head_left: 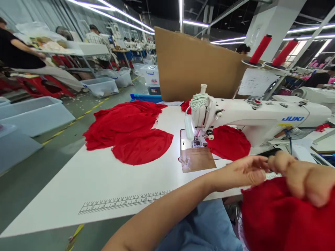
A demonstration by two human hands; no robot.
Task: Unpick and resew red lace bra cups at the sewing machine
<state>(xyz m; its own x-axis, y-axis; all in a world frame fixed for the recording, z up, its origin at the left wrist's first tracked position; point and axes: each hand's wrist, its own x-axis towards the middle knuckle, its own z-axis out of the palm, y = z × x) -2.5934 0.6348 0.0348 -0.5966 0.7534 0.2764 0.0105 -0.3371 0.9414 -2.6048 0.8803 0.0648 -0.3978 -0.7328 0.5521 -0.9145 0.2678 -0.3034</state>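
At the right edge of the table, my right hand (306,176) is closed on a red fabric piece (285,219) that hangs down over my lap. My left hand (250,169) reaches across to it, fingers curled and thumb bent in, its fingertips meeting those of the right hand. Whatever the left fingers pinch is too small or hidden to make out. Behind my hands stands a white sewing machine (264,111). Another red fabric piece (230,142) lies under its arm, beside the needle area. Left of the machine, a pile of red fabric pieces (125,122) rests on the white table (110,181).
A brown card (199,160) lies before the needle plate. Ruler markings (125,201) run along the table's front edge. Two red thread cones (261,48) stand above the machine, and a cardboard sheet (196,66) rises behind. Plastic bins (39,115) and people are at left.
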